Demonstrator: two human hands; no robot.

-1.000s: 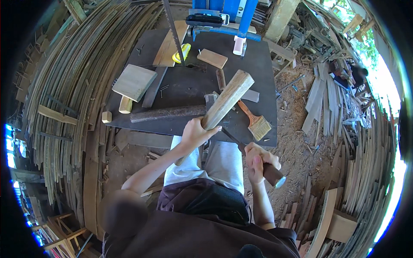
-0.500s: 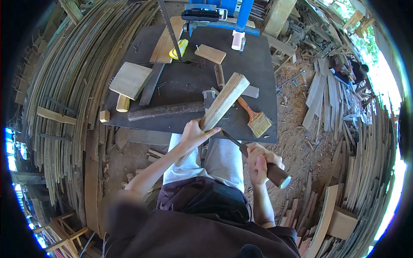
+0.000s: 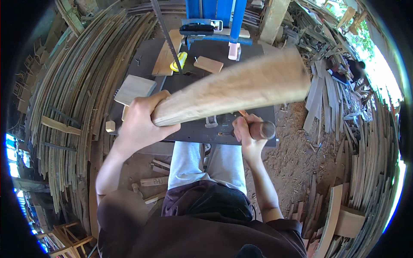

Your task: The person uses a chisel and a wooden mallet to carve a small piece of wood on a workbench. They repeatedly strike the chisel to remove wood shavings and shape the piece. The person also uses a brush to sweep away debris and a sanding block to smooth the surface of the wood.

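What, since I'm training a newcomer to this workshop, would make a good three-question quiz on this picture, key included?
1. What is the thick piece in the left hand made of? a) glass b) wood c) metal
2. True or false: the right hand grips a brown handle.
3. Fill in the colour: the upright post at the far side of the table is ____.

Key: 1. b; 2. true; 3. blue.
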